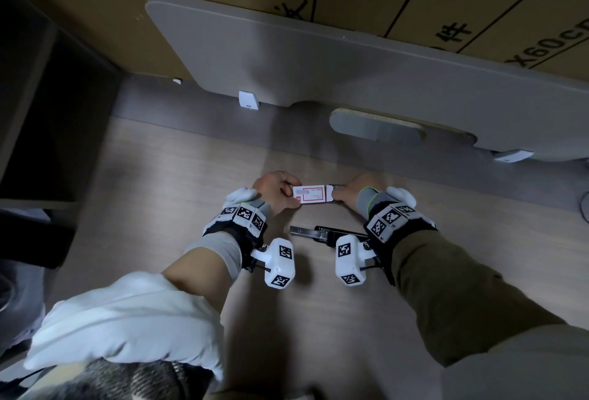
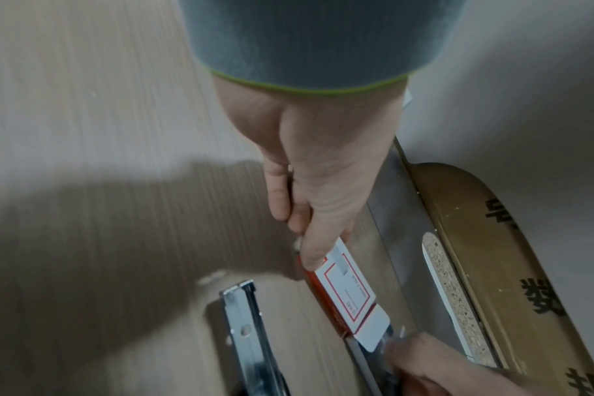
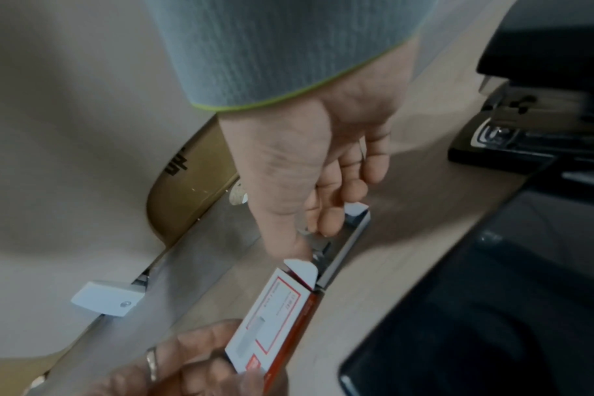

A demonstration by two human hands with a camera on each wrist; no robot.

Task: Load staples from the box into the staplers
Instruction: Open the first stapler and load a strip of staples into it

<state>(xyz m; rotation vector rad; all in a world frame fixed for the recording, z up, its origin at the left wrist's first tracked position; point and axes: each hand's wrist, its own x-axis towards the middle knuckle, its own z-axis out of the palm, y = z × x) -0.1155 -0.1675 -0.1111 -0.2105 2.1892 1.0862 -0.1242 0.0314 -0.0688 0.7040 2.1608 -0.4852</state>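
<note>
The left hand (image 1: pixel 276 191) gripped the box (image 1: pixel 312 194) while the right hand (image 1: pixel 352 191) pinched staples (image 3: pixel 326 242) at its open end (just beyond the stapler (image 1: pixel 322 234) on the tabletop (image 1: pixel 159 192)). Pulling crookedly could snap the strip.

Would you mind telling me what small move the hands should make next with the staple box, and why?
Probably the right hand should pinch a strip of staples and draw it clear of the inner tray, while the left hand steadies the staple box. The tray is already slid out at the right end, and the stapler lies open just nearer the person.
</note>
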